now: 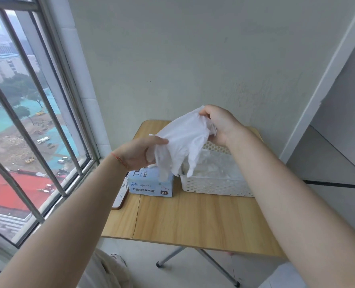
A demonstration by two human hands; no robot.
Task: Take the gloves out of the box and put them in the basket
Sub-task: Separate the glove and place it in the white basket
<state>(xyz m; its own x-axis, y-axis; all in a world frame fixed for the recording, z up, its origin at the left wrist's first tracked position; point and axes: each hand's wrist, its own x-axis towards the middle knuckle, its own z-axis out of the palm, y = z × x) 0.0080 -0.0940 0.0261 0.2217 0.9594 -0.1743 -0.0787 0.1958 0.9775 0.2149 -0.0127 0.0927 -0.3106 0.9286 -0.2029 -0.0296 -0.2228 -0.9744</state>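
A white disposable glove [182,142] hangs in the air above the table, its fingers drooping down. My right hand [220,123] pinches its cuff at the top. My left hand [139,152] grips its lower left side. Below them stands the light blue glove box [151,183] marked XL, partly hidden by my left hand and the glove. To the right of the box sits the white perforated basket [216,187], with several clear-white gloves lying inside it.
Box and basket stand on a small wooden folding table [193,221] against the wall. A window with metal bars [37,121] runs along the left. A flat white object [120,196] lies at the table's left edge.
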